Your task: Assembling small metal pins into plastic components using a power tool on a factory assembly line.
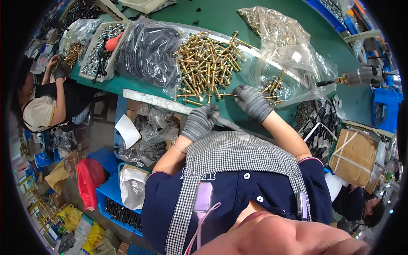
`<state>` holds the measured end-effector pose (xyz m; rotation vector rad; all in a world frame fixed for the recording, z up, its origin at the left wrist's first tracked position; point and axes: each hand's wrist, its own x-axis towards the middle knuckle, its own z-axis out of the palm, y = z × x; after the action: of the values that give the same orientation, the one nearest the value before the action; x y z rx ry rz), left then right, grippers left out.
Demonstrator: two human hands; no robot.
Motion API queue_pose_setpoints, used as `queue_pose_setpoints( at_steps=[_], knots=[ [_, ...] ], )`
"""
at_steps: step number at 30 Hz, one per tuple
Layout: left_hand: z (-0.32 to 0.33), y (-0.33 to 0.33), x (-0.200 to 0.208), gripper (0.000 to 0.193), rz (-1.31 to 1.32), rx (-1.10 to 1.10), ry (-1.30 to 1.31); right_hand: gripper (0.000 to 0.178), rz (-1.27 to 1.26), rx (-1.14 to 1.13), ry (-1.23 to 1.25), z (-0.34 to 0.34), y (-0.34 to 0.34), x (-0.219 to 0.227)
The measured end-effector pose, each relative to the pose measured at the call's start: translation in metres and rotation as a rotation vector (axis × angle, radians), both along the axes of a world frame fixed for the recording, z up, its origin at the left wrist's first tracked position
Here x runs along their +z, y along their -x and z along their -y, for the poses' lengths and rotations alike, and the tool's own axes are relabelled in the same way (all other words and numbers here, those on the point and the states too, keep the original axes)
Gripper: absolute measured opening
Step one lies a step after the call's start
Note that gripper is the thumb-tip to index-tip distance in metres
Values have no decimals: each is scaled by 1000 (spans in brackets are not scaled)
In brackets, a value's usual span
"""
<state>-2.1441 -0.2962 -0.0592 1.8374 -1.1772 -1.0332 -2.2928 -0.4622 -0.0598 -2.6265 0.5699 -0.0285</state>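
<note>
On the green bench before me lies a heap of brass-coloured bolts (207, 63), with loose ones along its near edge. My right hand (254, 103), in a grey striped glove, is closed at the fingertips on the end of a bolt (228, 94) that points left toward the heap. Just in front of the heap, my left hand (199, 123), gloved alike, has its fingers curled and pressed together. Whatever they hold is too small or hidden to make out. A smaller group of bolts (274, 88) rests on clear plastic beside my right hand.
Left of the heap sits a clear bag of black parts (148, 53), then a bin (117, 59) of silver pieces with a red bulb. A clear bag (282, 34) holds more bolts. A power driver (361, 77) is at right. A co-worker (49, 102) works at far left.
</note>
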Motion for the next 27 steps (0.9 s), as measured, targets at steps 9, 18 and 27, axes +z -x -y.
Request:
queue_pose_setpoints(
  at_steps=[9, 18, 27],
  knots=[
    [9, -5, -7, 35, 473, -40, -55, 18, 301, -286, -62, -31, -18, -6],
    [20, 0, -6, 31, 410, -155, -76, 32, 142, -185, 169, -42, -28, -14],
    [16, -20, -7, 17, 237, 113, 109, 25, 213, -29, -25, -9, -9, 14]
  ],
)
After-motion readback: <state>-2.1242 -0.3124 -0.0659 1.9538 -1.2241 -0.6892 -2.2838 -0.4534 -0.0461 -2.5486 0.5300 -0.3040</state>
